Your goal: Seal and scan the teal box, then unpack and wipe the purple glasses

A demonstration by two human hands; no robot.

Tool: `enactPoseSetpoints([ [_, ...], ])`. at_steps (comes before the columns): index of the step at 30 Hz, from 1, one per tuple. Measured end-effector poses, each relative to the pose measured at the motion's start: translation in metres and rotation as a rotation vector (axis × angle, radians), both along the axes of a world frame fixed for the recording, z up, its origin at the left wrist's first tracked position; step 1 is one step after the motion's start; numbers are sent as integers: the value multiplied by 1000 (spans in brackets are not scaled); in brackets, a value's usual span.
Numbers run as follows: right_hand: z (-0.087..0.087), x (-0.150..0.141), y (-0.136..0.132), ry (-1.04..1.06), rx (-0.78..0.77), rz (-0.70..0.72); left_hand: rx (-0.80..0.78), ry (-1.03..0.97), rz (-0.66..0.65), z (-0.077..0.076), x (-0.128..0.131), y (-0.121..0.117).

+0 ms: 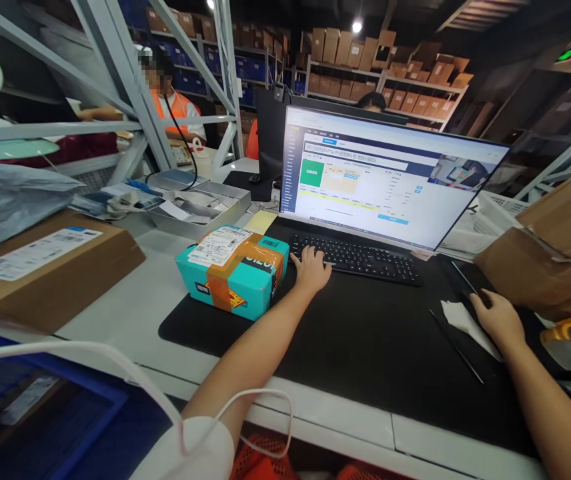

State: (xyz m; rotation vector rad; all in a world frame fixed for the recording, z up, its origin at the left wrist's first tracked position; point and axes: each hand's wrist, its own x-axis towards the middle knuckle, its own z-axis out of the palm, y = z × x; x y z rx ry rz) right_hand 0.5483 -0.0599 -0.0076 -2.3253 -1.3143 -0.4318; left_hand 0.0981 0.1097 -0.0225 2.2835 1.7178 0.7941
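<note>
My left hand [311,268] rests on the left end of a black keyboard [360,259], fingers spread flat on the keys. Just left of it sits a teal parcel [233,270] wrapped in orange tape with a white shipping label on top. My right hand [496,319] lies cupped over a dark object, likely a mouse, on the black desk mat [365,347], beside a white scrap of paper [458,319]. A monitor [385,177] showing a software form stands behind the keyboard.
A brown labelled carton [45,267] lies at the left, a grey metal tray [200,207] behind the parcel, a large open cardboard box [555,253] at the right. A blue bin [40,407] sits bottom left. A person in an orange vest [175,107] works beyond the shelving frame.
</note>
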Motion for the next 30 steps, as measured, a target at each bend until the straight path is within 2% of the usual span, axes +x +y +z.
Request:
enactPoseSetpoints([
  [5,-32,31,3,114,-106,-8,-6,31,3,-2,0,2],
  [8,-39,35,3,104,-108,-24,14,51,15,-4,1,3],
  [23,-37,27,-1,118,-150,-111,1,57,9,-4,0,4],
  [30,-37,27,0,113,-135,-105,6,49,9,-6,0,5],
])
